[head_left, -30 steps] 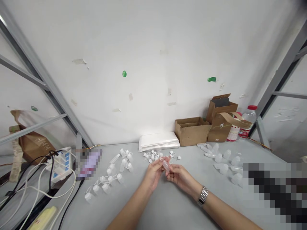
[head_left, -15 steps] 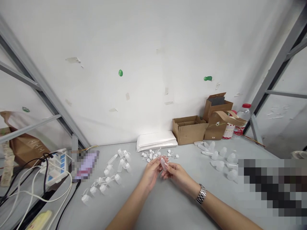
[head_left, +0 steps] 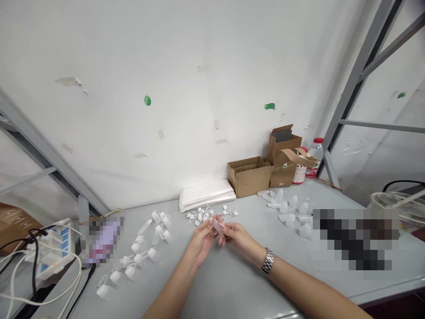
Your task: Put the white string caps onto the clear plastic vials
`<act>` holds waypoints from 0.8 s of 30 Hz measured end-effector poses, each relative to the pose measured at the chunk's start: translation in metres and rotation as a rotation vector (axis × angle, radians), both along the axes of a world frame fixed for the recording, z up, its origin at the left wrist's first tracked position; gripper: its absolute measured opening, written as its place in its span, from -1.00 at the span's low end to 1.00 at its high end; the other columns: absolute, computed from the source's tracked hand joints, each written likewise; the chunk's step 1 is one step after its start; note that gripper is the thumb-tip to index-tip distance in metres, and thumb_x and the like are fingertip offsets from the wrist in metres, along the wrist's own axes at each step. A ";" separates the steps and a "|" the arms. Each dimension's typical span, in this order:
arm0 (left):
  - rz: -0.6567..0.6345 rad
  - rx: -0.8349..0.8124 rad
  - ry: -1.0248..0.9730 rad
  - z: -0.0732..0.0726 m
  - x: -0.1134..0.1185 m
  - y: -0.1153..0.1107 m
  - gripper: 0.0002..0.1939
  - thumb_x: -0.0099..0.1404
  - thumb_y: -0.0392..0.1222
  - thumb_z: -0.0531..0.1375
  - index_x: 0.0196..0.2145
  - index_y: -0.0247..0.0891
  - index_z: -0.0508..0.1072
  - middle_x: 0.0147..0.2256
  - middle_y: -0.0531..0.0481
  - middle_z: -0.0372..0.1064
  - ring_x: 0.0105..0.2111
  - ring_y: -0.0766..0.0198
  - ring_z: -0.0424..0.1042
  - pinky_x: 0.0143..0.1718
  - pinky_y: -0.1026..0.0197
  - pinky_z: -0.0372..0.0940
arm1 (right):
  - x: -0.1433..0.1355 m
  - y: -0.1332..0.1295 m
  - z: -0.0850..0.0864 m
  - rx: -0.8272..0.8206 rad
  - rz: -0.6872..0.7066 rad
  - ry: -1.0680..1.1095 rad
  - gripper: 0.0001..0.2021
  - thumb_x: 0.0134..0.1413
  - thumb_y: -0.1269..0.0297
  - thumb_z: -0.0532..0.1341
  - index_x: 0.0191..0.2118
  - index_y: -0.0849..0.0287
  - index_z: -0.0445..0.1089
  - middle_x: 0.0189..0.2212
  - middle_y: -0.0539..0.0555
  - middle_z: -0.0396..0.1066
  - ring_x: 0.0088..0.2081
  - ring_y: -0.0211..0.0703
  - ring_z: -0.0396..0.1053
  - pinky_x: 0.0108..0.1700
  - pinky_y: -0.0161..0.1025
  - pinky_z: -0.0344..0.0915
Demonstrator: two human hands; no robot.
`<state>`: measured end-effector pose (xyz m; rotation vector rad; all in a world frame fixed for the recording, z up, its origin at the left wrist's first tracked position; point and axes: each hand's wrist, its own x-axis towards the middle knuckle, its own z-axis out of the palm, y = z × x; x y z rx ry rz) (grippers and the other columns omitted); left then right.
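Observation:
Between my two hands, over the middle of the grey table (head_left: 229,274), is a small translucent plastic bottle (head_left: 218,227), tilted. My left hand (head_left: 202,235) pinches its upper end, where my fingers hide whether a cap sits on it. Around its lower end the fingers of my right hand (head_left: 235,235) are closed. Just beyond my fingertips lies a loose pile of small white caps (head_left: 201,215). Several capped bottles (head_left: 131,271) stand or lie to the left. On the right are several translucent bottles (head_left: 289,220) without visible caps.
Against the wall are a stack of white paper (head_left: 206,196), an open cardboard box (head_left: 250,177), a brown paper bag (head_left: 282,173) and a red-capped bottle (head_left: 315,155). A power strip (head_left: 56,250) with tangled cables is at the left. Blurred patches cover items on both sides.
The camera view has turned to the right, so everything appears shifted left. Both hands keep their hold on the small bottle, with little visible change in grip.

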<state>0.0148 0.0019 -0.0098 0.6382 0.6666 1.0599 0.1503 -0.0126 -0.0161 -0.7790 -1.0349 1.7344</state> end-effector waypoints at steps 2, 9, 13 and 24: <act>-0.016 0.038 0.014 0.000 0.001 -0.001 -0.77 0.04 -0.25 0.25 -0.28 -0.30 0.49 -0.24 -0.09 0.45 -0.31 0.28 0.40 -0.25 0.25 0.26 | 0.002 0.001 0.000 -0.042 0.044 0.075 -0.68 -0.19 0.07 0.29 -0.55 0.28 0.34 -0.67 0.02 0.38 -0.61 -0.34 0.25 -0.46 -0.34 0.11; 0.080 0.119 0.102 0.006 0.007 -0.007 -0.64 -0.05 -0.28 0.30 -0.22 -0.24 0.47 -0.16 -0.08 0.44 -0.09 0.22 0.33 -0.02 0.22 0.14 | 0.002 0.002 0.002 -0.087 0.083 0.151 -0.71 -0.20 0.12 0.31 -0.55 0.28 0.34 -0.62 0.01 0.37 -0.57 -0.35 0.25 -0.42 -0.34 0.13; 0.109 0.125 0.143 0.005 0.006 -0.006 -0.69 0.02 -0.08 0.25 -0.31 -0.33 0.50 -0.23 -0.17 0.46 -0.16 0.16 0.39 -0.04 0.15 0.17 | 0.002 0.000 0.002 -0.038 0.062 0.032 -0.67 -0.16 0.03 0.27 -0.48 0.25 0.34 -0.59 0.03 0.40 -0.56 -0.32 0.27 -0.42 -0.33 0.13; 0.175 0.294 0.699 0.015 -0.012 0.001 -0.55 0.13 0.12 0.04 -0.27 -0.35 0.42 -0.20 -0.24 0.42 -0.27 0.11 0.41 -0.24 0.13 0.23 | 0.010 0.005 0.005 -0.007 -0.016 -0.025 -0.64 -0.16 -0.02 0.25 -0.48 0.25 0.35 -0.62 0.01 0.39 -0.58 -0.32 0.24 -0.44 -0.31 0.11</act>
